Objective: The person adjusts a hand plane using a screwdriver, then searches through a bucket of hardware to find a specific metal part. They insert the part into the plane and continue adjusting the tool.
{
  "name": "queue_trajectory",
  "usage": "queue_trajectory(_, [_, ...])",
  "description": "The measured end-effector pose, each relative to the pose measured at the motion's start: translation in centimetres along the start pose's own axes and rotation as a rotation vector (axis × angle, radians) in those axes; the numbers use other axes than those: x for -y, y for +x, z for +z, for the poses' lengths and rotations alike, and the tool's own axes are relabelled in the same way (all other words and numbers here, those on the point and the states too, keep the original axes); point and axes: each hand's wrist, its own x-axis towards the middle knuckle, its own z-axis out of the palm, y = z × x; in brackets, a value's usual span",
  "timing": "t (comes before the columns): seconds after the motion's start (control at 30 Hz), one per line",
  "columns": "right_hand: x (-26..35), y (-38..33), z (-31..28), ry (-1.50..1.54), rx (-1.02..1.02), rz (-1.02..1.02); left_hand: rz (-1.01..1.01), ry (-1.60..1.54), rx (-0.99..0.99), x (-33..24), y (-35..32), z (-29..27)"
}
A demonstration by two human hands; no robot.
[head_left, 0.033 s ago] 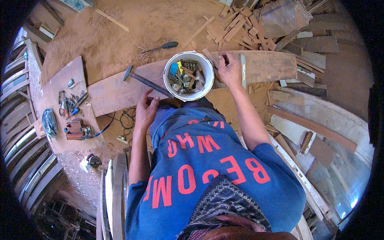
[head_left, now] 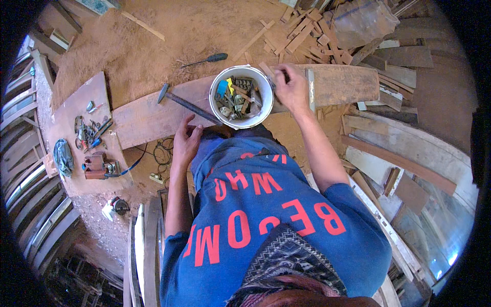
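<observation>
A white bucket point(head_left: 213, 97) stands on a wooden plank point(head_left: 348, 84) in front of me, filled with mixed small hardware, wood bits and something blue and yellow. My right hand point(head_left: 293, 89) is just right of the bucket, low over the plank, fingers curled in; what they hold, if anything, I cannot make out. A thin wood strip point(head_left: 265, 68) shows between bucket and hand. My left hand point(head_left: 188, 139) lies by my left thigh, holding nothing, thumb and fingers apart. Near it, a hammer point(head_left: 189, 105) lies on the plank, its handle reaching toward the bucket's base.
Beyond the plank, a black-handled screwdriver point(head_left: 209, 59) lies on the sawdust. Wood offcuts point(head_left: 312, 36) are heaped at the far right. A board point(head_left: 92, 123) at left carries a power tool point(head_left: 99, 166), hand tools and a blue bundle point(head_left: 63, 157). Cables point(head_left: 163, 153) lie below the plank.
My right hand has shifted very slightly up and to the left, its fingers curled a bit differently. My left hand, the bucket and the hammer stay in place.
</observation>
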Motion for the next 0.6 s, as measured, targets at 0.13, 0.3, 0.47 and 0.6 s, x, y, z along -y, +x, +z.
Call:
queue_trajectory(0.13, [5.5, 0.8, 2.7, 0.043, 0.486, -0.305, 0.026, 0.084, -0.034, 2.8, -0.3, 0.3])
queue_trajectory(0.3, [3.1, 1.2, 10.4, -0.382, 0.71, -0.178, 0.101, 0.212, -0.019, 1.8, -1.8, 0.6])
queue_trajectory(0.47, [2.1, 2.1, 10.8, -0.218, 0.753, -0.086, 0.143, 0.247, -0.079, 4.2, -2.3, 0.2])
queue_trajectory(0.6, [2.2, 2.2, 11.7, -0.226, 0.763, 0.035, -0.005, 0.231, 0.018, 4.0, -2.2, -0.1])
